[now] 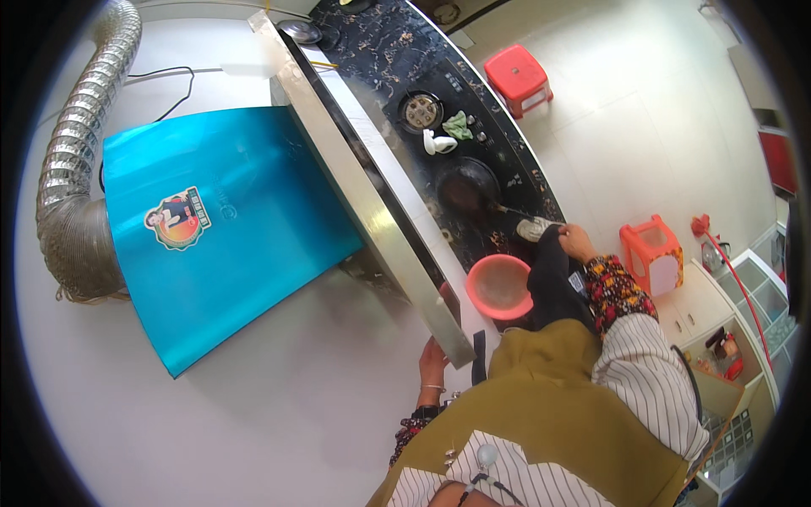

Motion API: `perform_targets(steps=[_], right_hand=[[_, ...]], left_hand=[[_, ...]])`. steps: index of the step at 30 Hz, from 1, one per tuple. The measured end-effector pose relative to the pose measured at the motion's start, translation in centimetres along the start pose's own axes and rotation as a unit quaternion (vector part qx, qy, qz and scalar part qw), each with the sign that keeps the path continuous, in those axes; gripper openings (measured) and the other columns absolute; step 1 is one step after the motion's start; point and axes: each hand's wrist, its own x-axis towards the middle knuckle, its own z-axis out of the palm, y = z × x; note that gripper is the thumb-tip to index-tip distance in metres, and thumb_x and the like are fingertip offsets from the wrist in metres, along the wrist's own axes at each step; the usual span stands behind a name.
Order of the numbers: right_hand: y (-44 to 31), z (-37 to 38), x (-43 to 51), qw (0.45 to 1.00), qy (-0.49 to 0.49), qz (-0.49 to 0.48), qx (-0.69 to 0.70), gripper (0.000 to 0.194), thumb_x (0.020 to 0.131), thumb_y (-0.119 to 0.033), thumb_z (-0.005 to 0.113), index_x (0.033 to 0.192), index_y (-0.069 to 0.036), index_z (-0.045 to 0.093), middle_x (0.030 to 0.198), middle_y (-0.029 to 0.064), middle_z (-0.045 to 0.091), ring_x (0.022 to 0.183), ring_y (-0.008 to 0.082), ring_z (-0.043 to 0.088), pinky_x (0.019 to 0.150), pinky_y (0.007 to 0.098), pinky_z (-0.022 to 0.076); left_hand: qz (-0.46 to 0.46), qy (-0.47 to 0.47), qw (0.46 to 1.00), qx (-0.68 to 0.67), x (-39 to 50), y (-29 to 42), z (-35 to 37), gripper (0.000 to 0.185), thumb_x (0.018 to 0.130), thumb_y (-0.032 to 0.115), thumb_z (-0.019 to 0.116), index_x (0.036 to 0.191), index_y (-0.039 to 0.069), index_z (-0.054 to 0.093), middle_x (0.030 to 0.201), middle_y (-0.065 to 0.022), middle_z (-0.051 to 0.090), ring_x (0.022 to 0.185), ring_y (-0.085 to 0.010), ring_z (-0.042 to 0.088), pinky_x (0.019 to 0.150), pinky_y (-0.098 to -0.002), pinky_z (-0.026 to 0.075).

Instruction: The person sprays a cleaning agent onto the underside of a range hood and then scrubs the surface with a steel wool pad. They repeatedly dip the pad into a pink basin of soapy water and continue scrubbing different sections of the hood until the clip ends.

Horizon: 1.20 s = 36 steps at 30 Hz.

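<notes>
My left hand (433,362), with a bangle at the wrist, is at the near end of the range hood's metal lower rim (380,244). Part of its fingers is hidden behind that rim. My right hand (575,243) is by my dark trouser leg (552,285), next to a whitish item (535,228), either a shoe or a cloth; whether it grips anything is unclear. A pink basin (499,287) holding cloudy liquid sits beside the leg. Beyond it is a dark wok (469,189). A white spray-bottle head (438,143) and a green cloth (458,125) lie on the gas hob (466,95).
The hood's blue panel (228,228) joins a silver flexible duct (73,158). A black marbled counter (374,38) runs along the wall. On the tiled floor stand a red stool (518,76) and an orange-red stool (649,247). An open-shelved cabinet (713,304) is at right.
</notes>
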Motion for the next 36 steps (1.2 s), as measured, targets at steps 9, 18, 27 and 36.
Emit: perform_targets(steps=[9,18,27,36], right_hand=[[2.2,-0.7,1.4,0.996,-0.005,-0.018,-0.087,0.030,0.082,-0.021,0.059,0.104,-0.002,0.068,0.103,0.0239,0.067,0.102,0.0395,0.062,0.092,0.0445,0.0488],[-5.9,1.8,1.6,0.950,-0.158,-0.171,-0.209,0.035,0.084,-0.015,0.056,0.114,0.001,0.064,0.073,0.0153,0.069,0.067,0.0213,0.070,0.068,0.0327,0.0554],[-8.5,13.7,-6.2,0.887,-0.313,-0.125,-0.315,0.034,0.079,-0.017,0.058,0.108,-0.003,0.068,0.107,0.0209,0.067,0.104,0.0361,0.063,0.093,0.0409,0.0493],[-6.4,25.0,-3.2,0.785,-0.356,-0.229,-0.453,0.065,0.075,-0.019,0.063,0.136,-0.009,0.045,0.109,0.0268,0.061,0.099,0.0427,0.061,0.088,0.0466,0.0499]], left_hand=[[0.088,-0.031,0.984,0.154,2.9,-2.0,-0.4,0.053,0.101,0.031,0.047,0.144,0.002,0.039,0.123,-0.0097,0.060,0.102,-0.0165,0.062,0.079,-0.0276,0.053],[0.016,0.060,0.951,-0.303,-4.8,-14.1,0.6,0.054,0.100,0.030,0.053,0.143,0.002,0.038,0.128,-0.0161,0.059,0.102,-0.0211,0.065,0.079,-0.0286,0.052],[-0.106,0.150,0.917,-0.353,-8.0,-24.6,2.0,0.049,0.101,0.031,0.051,0.139,0.002,0.044,0.122,-0.0140,0.062,0.100,-0.0196,0.066,0.075,-0.0271,0.052],[-0.147,0.106,0.853,-0.490,-4.1,-26.8,9.7,0.048,0.099,0.027,0.053,0.138,0.000,0.045,0.119,-0.0130,0.064,0.099,-0.0207,0.066,0.078,-0.0274,0.052]])
